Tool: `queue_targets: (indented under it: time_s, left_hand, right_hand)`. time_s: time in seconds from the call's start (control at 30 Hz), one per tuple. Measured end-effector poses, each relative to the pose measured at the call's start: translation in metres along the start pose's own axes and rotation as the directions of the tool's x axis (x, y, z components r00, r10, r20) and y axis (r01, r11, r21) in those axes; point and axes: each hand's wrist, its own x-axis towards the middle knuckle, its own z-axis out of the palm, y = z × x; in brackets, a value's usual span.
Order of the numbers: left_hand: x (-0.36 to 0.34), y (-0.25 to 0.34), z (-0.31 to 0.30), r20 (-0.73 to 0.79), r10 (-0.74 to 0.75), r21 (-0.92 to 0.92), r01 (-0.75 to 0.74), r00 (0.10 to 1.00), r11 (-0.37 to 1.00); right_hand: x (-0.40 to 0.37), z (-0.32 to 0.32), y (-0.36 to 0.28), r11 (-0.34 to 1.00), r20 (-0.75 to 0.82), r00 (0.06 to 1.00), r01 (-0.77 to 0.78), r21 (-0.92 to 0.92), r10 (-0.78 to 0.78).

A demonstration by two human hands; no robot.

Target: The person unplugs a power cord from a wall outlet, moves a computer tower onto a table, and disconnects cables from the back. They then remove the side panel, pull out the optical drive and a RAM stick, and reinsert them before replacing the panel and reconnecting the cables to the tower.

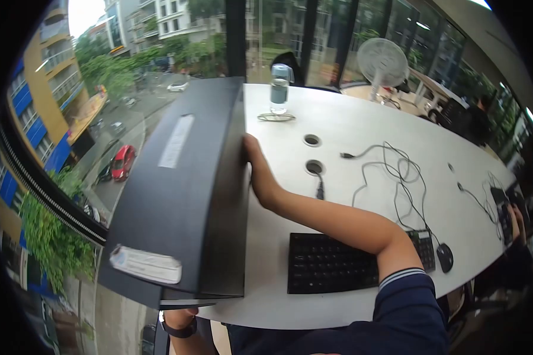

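From my remote view, I take the keyboard (323, 263) as my landmark. The big black box (172, 177), with pale labels on its face, is left of it, tilted at the left side of the desk (266, 313). My right hand (260, 168) is against the box's right side, farther off than the keyboard, its forearm crossing above the keys; the fingertips are hidden, so I can't tell how they are set. My left hand (186, 316), below a black wristband (180, 328), is at the box's near bottom edge, mostly covered, its finger position also unclear to me. Beyond the keyboard I see loose cables (404, 171), glasses (276, 118) and a bottle (279, 90); right of it, a mouse (445, 258).
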Motion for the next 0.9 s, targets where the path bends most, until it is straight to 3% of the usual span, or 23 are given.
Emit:
queue_targets:
  time_s: [0.03,0.17,0.27,0.33,0.37,0.4,0.43,0.47,0.5,0.6,0.7,0.8,0.83,0.87,0.9]
  left_hand:
    - [0.0,0.001,-0.001,0.023,0.047,0.014,-0.048,0.999,0.999]
    - [-0.013,-0.01,0.006,-0.163,0.137,0.146,-0.113,0.977,0.983]
    - [-0.018,-0.005,0.017,-0.205,0.062,0.156,-0.03,0.977,0.987]
    - [-0.019,-0.002,0.007,-0.163,0.026,0.165,0.002,0.986,0.986]
    - [-0.018,0.0,0.004,-0.155,0.017,0.173,0.01,0.988,0.985]
    - [-0.018,0.002,0.001,-0.146,0.009,0.181,0.018,0.989,0.983]
    - [-0.017,0.003,0.003,-0.16,0.023,0.189,0.008,0.987,0.982]
    - [-0.016,0.003,0.004,-0.134,0.037,0.164,-0.015,0.99,0.986]
    - [-0.015,0.002,0.006,-0.108,0.051,0.138,-0.036,0.993,0.99]
    - [-0.024,-0.015,-0.014,0.047,0.072,-0.047,-0.07,0.996,0.996]
    - [-0.029,-0.028,-0.033,0.162,0.111,-0.215,-0.074,0.981,0.974]
    - [-0.035,-0.048,-0.058,0.129,0.133,-0.311,-0.087,0.983,0.946]
    - [-0.04,-0.057,-0.071,0.076,0.141,-0.338,-0.108,0.987,0.935]
    - [-0.055,-0.078,-0.102,-0.15,0.143,-0.297,-0.183,0.978,0.937]
    - [-0.059,-0.074,-0.097,-0.169,0.161,-0.273,-0.203,0.972,0.94]
  right_hand:
    - [-0.004,0.014,0.001,0.999,-0.084,0.996,0.025,0.035,-0.022]
    - [0.001,0.032,-0.008,0.986,-0.102,0.993,-0.041,0.16,0.058]
    - [0.006,0.028,-0.005,0.998,-0.065,0.998,-0.021,0.059,0.025]
    - [0.028,-0.008,0.008,0.925,0.215,0.952,0.272,-0.264,-0.218]
    - [0.042,-0.033,0.013,0.819,0.372,0.88,0.434,-0.374,-0.296]
    - [0.047,-0.072,0.011,0.322,0.43,0.873,0.485,-0.813,-0.228]
    - [0.043,-0.111,0.012,-0.017,0.377,0.926,0.376,-0.926,-0.032]
    - [0.046,-0.142,0.013,-0.102,0.183,0.913,0.235,-0.967,0.365]
    - [0.032,-0.158,0.007,-0.044,0.188,0.931,0.212,-0.976,0.312]
    - [0.022,-0.17,-0.003,0.307,0.347,0.894,0.259,-0.916,0.283]
    - [0.015,-0.187,0.002,0.299,0.365,0.906,0.295,-0.907,0.212]
    - [0.014,-0.182,-0.054,0.044,0.355,0.775,0.391,-0.919,0.522]
    - [0.007,-0.193,-0.066,0.145,0.507,0.758,0.495,-0.857,0.411]
    - [0.003,-0.202,-0.082,0.192,0.514,0.761,0.478,-0.857,0.397]
    - [-0.001,-0.211,-0.098,0.241,0.518,0.762,0.459,-0.855,0.387]
